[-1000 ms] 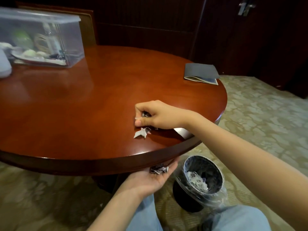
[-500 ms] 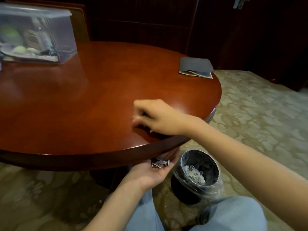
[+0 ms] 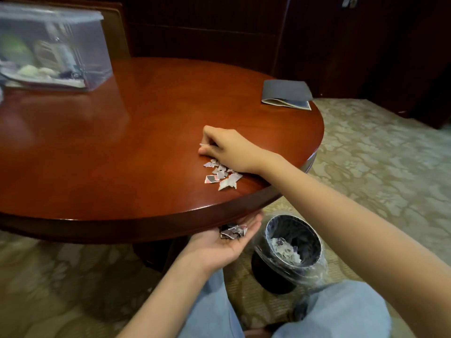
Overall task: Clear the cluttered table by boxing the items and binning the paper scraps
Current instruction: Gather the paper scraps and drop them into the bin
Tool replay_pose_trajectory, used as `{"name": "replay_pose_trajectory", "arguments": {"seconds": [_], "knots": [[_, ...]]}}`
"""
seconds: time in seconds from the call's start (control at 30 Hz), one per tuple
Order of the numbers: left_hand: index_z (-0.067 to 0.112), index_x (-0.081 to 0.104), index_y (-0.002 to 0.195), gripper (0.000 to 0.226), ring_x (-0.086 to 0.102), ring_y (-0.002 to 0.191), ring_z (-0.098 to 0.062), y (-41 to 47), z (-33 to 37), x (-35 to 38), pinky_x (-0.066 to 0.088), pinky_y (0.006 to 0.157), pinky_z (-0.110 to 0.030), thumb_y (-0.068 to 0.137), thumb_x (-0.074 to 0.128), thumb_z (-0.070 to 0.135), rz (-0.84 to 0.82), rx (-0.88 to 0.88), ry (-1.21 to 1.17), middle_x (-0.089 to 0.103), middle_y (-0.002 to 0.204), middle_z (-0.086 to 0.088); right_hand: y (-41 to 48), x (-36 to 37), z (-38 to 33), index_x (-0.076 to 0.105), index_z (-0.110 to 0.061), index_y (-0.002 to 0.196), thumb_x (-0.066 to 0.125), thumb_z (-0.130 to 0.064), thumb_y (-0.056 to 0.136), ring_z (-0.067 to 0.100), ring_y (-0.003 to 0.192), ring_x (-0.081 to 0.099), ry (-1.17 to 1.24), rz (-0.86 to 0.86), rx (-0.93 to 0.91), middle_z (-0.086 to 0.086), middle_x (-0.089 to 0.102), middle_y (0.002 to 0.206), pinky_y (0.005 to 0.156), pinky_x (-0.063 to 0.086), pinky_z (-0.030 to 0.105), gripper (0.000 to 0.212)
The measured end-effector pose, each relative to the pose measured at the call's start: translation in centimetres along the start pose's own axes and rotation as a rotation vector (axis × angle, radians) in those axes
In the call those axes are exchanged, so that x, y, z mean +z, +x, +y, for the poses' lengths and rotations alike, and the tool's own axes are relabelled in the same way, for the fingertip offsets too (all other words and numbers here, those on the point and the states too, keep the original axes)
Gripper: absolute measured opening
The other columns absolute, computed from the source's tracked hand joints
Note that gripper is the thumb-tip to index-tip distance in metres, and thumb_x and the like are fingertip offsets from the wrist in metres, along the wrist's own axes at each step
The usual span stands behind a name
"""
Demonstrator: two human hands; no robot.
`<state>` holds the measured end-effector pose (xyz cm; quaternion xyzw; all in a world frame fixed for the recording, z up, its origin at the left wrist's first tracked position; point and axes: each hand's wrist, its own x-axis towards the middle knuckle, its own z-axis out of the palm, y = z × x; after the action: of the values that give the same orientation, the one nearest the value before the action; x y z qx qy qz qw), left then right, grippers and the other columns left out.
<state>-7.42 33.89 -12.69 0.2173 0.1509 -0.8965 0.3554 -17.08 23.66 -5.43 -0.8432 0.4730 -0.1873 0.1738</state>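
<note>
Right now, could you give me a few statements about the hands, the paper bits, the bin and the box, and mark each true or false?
1. The left hand lies palm up below the edge of the table, with paper scraps on it. True.
2. The bin on the floor is empty. False: shredded paper lies inside it.
3. Torn scraps lie on the table beside the right hand. True.
4. The clear box stands on the carpet. False: it stands on the table, at the far left.
5. The right hand lies flat with straight fingers. False: its fingers are curled and pinch a small scrap.
</note>
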Motion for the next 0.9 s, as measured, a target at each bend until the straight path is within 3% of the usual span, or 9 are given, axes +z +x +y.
{"name": "replay_pose_trajectory", "arguments": {"seconds": [0.1, 0.2, 0.27, 0.4, 0.5, 0.63, 0.77, 0.9], "knots": [[-0.03, 0.057, 0.088, 0.045, 0.051, 0.116, -0.042, -0.1, -0.3, 0.1, 0.03, 0.11, -0.047, 0.094, 0.038, 0.01, 0.005, -0.006, 0.046, 0.06, 0.095, -0.04, -1.1, 0.2, -0.2, 0.042, -0.015, 0.082, 0.054, -0.021, 0.094, 0.005, 0.074, 0.048, 0.029, -0.027, -0.038, -0.015, 0.048, 0.081, 0.063, 0.036, 0.013, 0.018], [-0.027, 0.059, 0.092, 0.041, 0.053, 0.106, -0.042, 0.2, -0.6, 0.2, 0.029, 0.109, -0.047, 0.093, 0.038, 0.009, 0.018, -0.004, 0.113, 0.062, 0.096, -0.037, -2.1, 0.0, -0.5, 0.036, -0.025, 0.071, 0.055, -0.02, 0.093, -0.015, 0.067, 0.048, 0.053, -0.039, -0.044, -0.018, 0.044, 0.074, 0.061, 0.036, 0.008, 0.03], [-0.025, 0.057, 0.101, 0.037, 0.053, 0.112, -0.04, 0.2, -0.6, 0.3, 0.028, 0.107, -0.048, 0.087, 0.042, 0.006, 0.002, -0.014, 0.129, 0.061, 0.101, -0.036, -2.4, -0.1, -0.6, 0.036, -0.027, 0.069, 0.055, -0.019, 0.093, -0.022, 0.067, 0.046, 0.07, -0.046, -0.039, -0.018, 0.045, 0.073, 0.062, 0.036, 0.006, 0.032], [-0.028, 0.056, 0.1, 0.04, 0.05, 0.119, -0.039, 0.0, -0.6, 0.2, 0.027, 0.106, -0.05, 0.074, 0.044, 0.001, -0.023, -0.029, 0.122, 0.06, 0.104, -0.037, -1.5, -0.3, -0.7, 0.043, -0.022, 0.077, 0.055, -0.02, 0.093, -0.004, 0.076, 0.049, 0.131, 0.009, -0.032, -0.014, 0.054, 0.083, 0.066, 0.037, 0.01, 0.02], [-0.027, 0.056, 0.098, 0.039, 0.049, 0.119, -0.041, -0.1, -0.8, 0.3, 0.027, 0.104, -0.052, 0.089, 0.04, 0.007, -0.02, -0.005, 0.121, 0.061, 0.099, -0.038, -0.3, 0.4, -1.2, 0.045, -0.017, 0.081, 0.057, -0.021, 0.092, 0.012, 0.08, 0.05, 0.077, -0.008, -0.027, -0.003, 0.056, 0.086, 0.063, 0.035, 0.017, 0.017], [-0.028, 0.055, 0.097, 0.045, 0.051, 0.112, -0.044, -0.1, -0.7, 0.2, 0.027, 0.101, -0.054, 0.096, 0.036, 0.013, -0.016, 0.003, 0.109, 0.06, 0.098, -0.04, -1.0, 1.0, -1.9, 0.037, -0.025, 0.07, 0.057, -0.02, 0.092, 0.005, 0.066, 0.045, 0.051, -0.048, -0.106, -0.011, 0.047, 0.072, 0.061, 0.034, 0.013, 0.031], [-0.021, 0.057, 0.101, 0.037, 0.048, 0.12, -0.041, 0.0, -1.1, 0.7, 0.025, 0.1, -0.056, 0.089, 0.041, 0.01, -0.053, -0.007, 0.124, 0.055, 0.119, -0.034, -2.7, 1.0, -1.7, 0.044, -0.015, 0.079, 0.058, -0.018, 0.092, 0.013, 0.07, 0.047, 0.091, -0.048, -0.136, -0.008, 0.049, 0.074, 0.061, 0.034, 0.013, 0.019], [-0.031, 0.052, 0.101, 0.049, 0.05, 0.115, -0.041, 0.1, -1.1, 0.4, 0.028, 0.101, -0.054, 0.095, 0.037, 0.015, -0.038, -0.057, 0.083, 0.057, 0.104, -0.044, -3.0, 0.5, -1.8, 0.043, -0.018, 0.078, 0.057, -0.018, 0.092, -0.001, 0.068, 0.045, 0.134, -0.024, -0.12, -0.012, 0.052, 0.076, 0.063, 0.036, 0.009, 0.02]]}}
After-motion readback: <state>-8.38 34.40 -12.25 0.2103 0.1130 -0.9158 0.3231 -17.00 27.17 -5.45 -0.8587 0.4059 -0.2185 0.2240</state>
